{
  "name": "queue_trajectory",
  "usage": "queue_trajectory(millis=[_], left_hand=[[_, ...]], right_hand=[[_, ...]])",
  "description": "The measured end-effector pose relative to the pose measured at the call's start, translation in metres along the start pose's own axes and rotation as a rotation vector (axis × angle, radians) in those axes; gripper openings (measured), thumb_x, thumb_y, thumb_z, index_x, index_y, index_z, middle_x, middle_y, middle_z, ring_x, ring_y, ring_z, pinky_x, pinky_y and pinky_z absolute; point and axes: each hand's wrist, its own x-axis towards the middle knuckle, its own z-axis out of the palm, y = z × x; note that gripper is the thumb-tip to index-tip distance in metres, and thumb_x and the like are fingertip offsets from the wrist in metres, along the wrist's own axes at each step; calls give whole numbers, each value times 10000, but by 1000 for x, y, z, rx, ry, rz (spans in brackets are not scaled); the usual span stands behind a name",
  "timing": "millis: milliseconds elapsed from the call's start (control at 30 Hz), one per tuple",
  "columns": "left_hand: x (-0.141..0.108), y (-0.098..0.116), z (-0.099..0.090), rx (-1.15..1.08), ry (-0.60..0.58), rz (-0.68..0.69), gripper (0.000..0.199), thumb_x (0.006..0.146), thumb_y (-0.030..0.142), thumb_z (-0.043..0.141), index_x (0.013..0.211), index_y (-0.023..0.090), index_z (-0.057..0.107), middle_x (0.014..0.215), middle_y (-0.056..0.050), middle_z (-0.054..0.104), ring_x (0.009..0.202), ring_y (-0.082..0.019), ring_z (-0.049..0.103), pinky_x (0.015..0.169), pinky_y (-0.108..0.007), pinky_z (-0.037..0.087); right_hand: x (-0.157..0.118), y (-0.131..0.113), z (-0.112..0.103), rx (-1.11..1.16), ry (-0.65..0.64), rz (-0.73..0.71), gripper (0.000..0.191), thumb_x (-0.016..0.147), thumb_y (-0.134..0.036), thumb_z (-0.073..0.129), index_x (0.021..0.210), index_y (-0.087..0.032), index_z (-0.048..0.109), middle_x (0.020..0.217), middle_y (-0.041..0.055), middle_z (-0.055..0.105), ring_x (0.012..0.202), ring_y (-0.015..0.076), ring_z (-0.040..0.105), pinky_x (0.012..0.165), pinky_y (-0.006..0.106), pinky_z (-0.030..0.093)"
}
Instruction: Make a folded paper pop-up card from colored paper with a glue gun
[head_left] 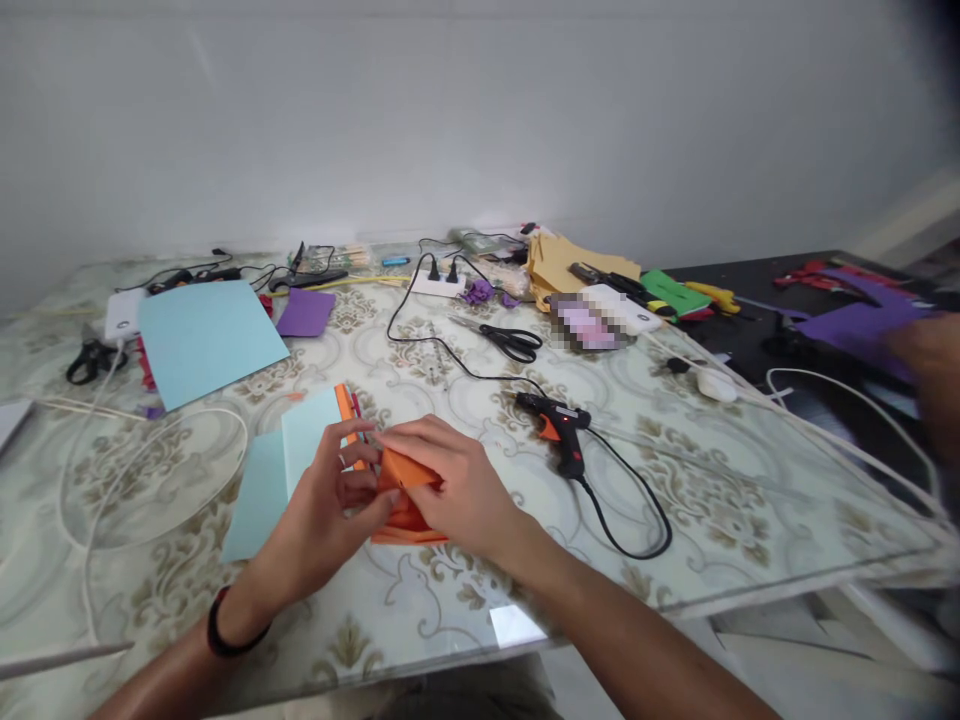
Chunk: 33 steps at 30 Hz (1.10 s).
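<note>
Both hands meet over a folded piece of orange paper (409, 475) near the table's front middle. My right hand (457, 480) closes over its upper right side, fingers bent across the top. With curled fingers and thumb, my left hand (341, 490) pinches the left edge of the same paper; a ring and a dark wristband show on that arm. Part of the paper lies hidden under the fingers. Just behind my left hand are light blue paper sheets (259, 500) and an orange strip (345, 402). A black glue gun (559, 425) with an orange trigger lies to the right.
Black-handled scissors (510, 340) lie behind the hands, near a white power strip (437, 284). A large blue sheet (210, 340) and a purple piece (305, 312) are at back left. White cables (244, 440) loop on the left. At far right, another person's blurred hand (930, 370) is near purple paper (859, 330).
</note>
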Motion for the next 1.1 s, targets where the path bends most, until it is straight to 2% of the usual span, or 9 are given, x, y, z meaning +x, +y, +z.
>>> queue_trajectory(millis=[167,400,500,567,667,800,967,1033,1100], left_hand=[[2,6,-5,-71,14,89,442,937,271,755,1322,288,538,1052,3,644,823,-132,724,720,-249,598],[2,7,-14,-29,7,86,280,969,348,756,1214,241,674,1051,-44,709,901,-161,703,781,-258,588],[0,12,-13,42,-65,45,356,956,379,766,1270,257,650,1114,-66,735,1015,-215,720,877,-329,609],[-1,15,-11,102,-83,18,417,918,372,801,1281,264,627,1112,-58,735,1020,-227,720,891,-354,616],[-2,18,-8,185,-13,18,345,892,323,784,1194,239,640,1032,-43,721,934,-205,700,825,-329,612],[0,18,-9,170,96,100,207,818,183,719,1017,215,673,1032,-36,695,936,-187,672,793,-278,576],[5,19,-19,26,178,79,143,835,265,743,924,214,644,1002,-16,681,754,-133,614,582,-210,453],[8,19,-24,6,209,56,183,860,342,754,895,208,635,1010,-26,699,783,-149,632,609,-224,467],[10,17,-27,-12,222,32,212,884,381,748,889,207,627,972,-20,705,797,-159,638,633,-232,468]], right_hand=[[1,-3,-3,49,-69,44,595,869,-21,593,1414,-246,678,1265,109,776,1135,250,726,1010,456,620],[2,2,-9,-6,51,18,388,924,-74,611,1170,-290,819,1110,43,828,957,190,793,880,343,663],[2,3,-7,-28,43,4,344,925,-77,608,1107,-260,835,1059,50,832,909,187,794,836,321,665],[1,4,-5,-49,40,-6,339,891,-64,608,1077,-232,837,1036,66,830,903,201,788,832,336,663],[1,5,-2,-48,20,-20,377,835,-61,616,1095,-237,824,1032,70,823,928,230,766,849,385,659],[0,-3,-4,39,-77,12,472,842,-102,642,1272,-254,764,1177,88,803,1060,272,730,952,478,633],[21,-6,-41,70,-292,79,402,1051,-366,595,1426,-244,673,1390,99,743,1249,260,712,1069,435,581],[41,10,-68,-195,-243,262,370,1133,-358,428,1353,-276,714,1310,41,786,1178,203,747,1034,350,592],[64,39,-97,-372,-172,380,348,1128,-298,446,1273,-211,750,1299,102,775,1199,248,730,1062,388,569]])
